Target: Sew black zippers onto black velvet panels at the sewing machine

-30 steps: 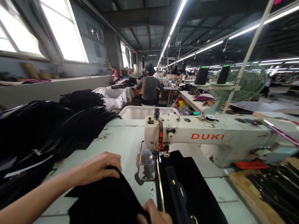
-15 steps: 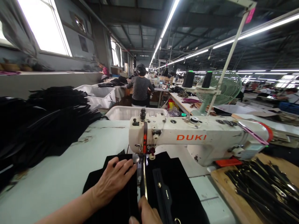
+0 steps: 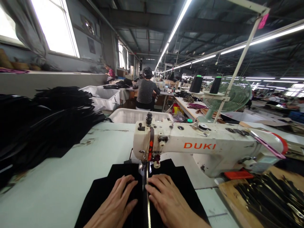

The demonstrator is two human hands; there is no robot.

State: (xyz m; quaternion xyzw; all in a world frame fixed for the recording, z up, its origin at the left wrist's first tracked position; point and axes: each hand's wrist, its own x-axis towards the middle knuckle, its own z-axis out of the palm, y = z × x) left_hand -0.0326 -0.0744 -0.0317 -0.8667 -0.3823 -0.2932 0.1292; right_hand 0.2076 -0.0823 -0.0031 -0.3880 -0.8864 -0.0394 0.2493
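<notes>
On the near side of the white sewing machine [image 3: 175, 144], the left hand [image 3: 121, 200] and right hand [image 3: 169, 198] rest loosely spread on black fabric [image 3: 96, 196], left and right of a gold-toothed zipper [image 3: 148, 210].

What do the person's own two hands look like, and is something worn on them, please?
The left hand and the right hand are both bare: no glove, ring, watch or bracelet shows. No sleeve is visible where the wrists leave the picture.
</notes>
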